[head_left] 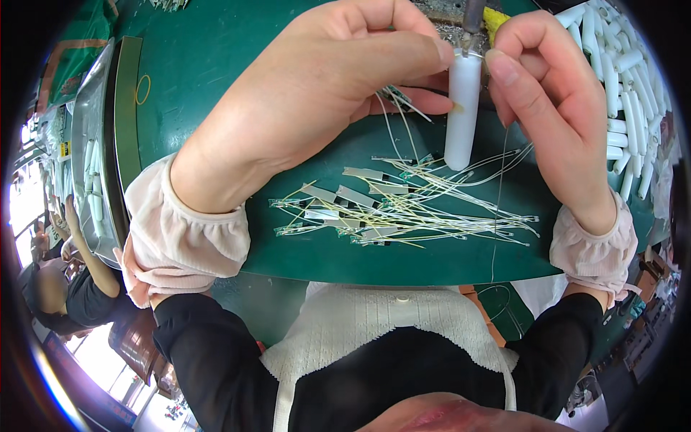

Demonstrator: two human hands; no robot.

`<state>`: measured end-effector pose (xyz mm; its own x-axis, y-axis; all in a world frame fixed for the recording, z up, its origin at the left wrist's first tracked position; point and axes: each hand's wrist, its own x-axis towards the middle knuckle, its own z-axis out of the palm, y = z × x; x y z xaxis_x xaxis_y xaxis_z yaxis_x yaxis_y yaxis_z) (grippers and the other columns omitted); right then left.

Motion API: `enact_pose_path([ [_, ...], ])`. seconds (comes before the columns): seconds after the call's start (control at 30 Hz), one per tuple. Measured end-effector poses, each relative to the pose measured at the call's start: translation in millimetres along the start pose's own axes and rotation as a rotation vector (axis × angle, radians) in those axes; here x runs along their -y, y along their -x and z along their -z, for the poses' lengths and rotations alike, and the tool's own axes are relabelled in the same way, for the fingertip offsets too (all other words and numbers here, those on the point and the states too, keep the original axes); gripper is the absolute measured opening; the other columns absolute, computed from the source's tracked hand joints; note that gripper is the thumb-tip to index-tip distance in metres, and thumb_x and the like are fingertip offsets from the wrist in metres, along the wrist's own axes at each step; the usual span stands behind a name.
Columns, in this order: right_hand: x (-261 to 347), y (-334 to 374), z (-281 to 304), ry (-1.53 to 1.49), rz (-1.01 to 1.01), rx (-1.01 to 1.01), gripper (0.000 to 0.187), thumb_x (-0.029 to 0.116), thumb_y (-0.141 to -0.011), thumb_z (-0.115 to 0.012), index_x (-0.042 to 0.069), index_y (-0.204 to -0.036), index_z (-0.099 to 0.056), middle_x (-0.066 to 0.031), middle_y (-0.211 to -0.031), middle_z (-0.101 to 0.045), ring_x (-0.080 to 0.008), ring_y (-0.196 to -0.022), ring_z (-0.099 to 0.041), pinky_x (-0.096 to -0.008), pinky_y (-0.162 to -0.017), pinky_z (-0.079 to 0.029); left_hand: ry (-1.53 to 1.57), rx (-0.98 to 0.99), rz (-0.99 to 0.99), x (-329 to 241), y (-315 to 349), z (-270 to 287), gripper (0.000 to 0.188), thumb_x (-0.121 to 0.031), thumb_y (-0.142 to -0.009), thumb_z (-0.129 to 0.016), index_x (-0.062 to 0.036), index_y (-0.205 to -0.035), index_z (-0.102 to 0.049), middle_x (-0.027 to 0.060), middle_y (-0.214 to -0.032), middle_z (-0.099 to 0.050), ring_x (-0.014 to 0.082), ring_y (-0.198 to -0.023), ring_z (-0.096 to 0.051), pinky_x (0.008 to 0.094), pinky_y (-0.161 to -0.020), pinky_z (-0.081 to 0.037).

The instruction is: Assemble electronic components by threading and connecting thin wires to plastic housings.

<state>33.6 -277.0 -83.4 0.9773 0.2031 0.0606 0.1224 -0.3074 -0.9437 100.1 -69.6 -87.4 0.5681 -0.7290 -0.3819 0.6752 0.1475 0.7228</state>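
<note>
A white cylinder, which looks like a battery cell, stands almost upright between my hands, its metal-rimmed end at the top. My left hand is closed, with thumb and fingers at the cylinder's upper left side. A small circuit board with thin pale wires is tucked in the same hand. Pinched at the cylinder's upper right, my right hand holds a thin grey wire, seemingly solder, that trails down past the table edge. A dark soldering iron tip comes down close to the cylinder's top end.
Several small boards with wires lie piled on the green table before me. White cylinders are heaped at the right. A metal tray and a yellow rubber band are at the left. Another person sits beyond the tray.
</note>
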Motion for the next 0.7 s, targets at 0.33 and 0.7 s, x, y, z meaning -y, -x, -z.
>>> enact_pose_path([
  [0.33,7,2,-6,-0.149,-0.249,0.012,0.017,0.002,-0.090,-0.060,0.002,-0.101,-0.047,0.0030,-0.072,-0.051,0.0011,-0.061,-0.046,-0.0134,-0.053,-0.032,-0.133,-0.034,0.044,1,7,5,0.011,-0.007,-0.094,-0.057,0.0007,-0.100,-0.053,0.0081,-0.098,-0.063,0.0109,-0.087,-0.063,0.0237,-0.083,-0.054],
  [0.7,4,-1,-4,-0.253,-0.215,-0.026,0.024,0.002,-0.089,-0.061,0.001,-0.108,-0.045,0.0028,-0.072,-0.052,0.0011,-0.061,-0.045,-0.0133,-0.054,-0.033,-0.070,0.047,-0.070,3,3,5,0.012,-0.009,-0.095,-0.057,0.0013,-0.099,-0.053,0.0097,-0.100,-0.064,0.0124,-0.088,-0.063,0.0249,-0.083,-0.054],
])
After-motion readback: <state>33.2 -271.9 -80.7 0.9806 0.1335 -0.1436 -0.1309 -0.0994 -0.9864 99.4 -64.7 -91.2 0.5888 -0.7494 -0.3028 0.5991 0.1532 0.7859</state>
